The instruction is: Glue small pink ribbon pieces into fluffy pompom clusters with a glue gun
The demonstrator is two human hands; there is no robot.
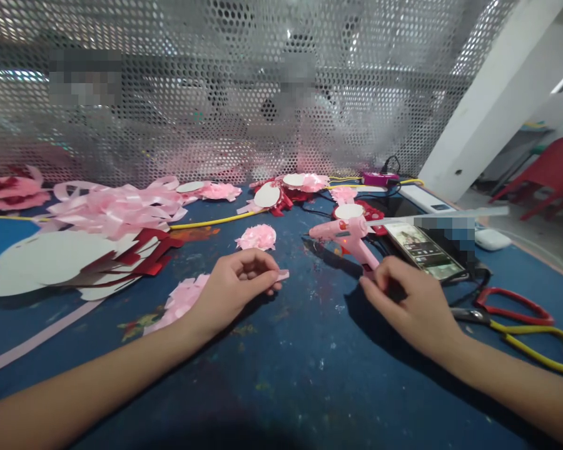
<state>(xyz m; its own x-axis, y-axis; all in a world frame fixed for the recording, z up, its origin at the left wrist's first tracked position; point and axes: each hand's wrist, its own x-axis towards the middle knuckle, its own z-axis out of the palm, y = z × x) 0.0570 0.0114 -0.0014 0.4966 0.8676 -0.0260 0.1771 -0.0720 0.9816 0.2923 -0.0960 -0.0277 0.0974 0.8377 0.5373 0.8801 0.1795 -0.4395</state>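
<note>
My left hand (244, 281) is closed in a pinch on a short pale pink ribbon piece (284, 274), whose end sticks out past the fingertips. At the lower end of a pink glue gun's handle, my right hand (410, 303) has its thumb and curled fingers closed. The glue gun (349, 234) points left, with a clear glue stick (441, 216) jutting from its back. Just beyond my left hand lies a round pink ribbon rosette (256, 237). Gathered pink ribbon (184, 299) shows partly behind my left wrist.
White and red card cutouts (51, 259) and a heap of pink ribbon (117, 206) lie at left. Several ribbon-trimmed pieces line the perforated metal screen (244, 94). Right of my right hand are a phone (425, 250) and scissors (520, 322). A yellow cable (216, 220) crosses the blue table.
</note>
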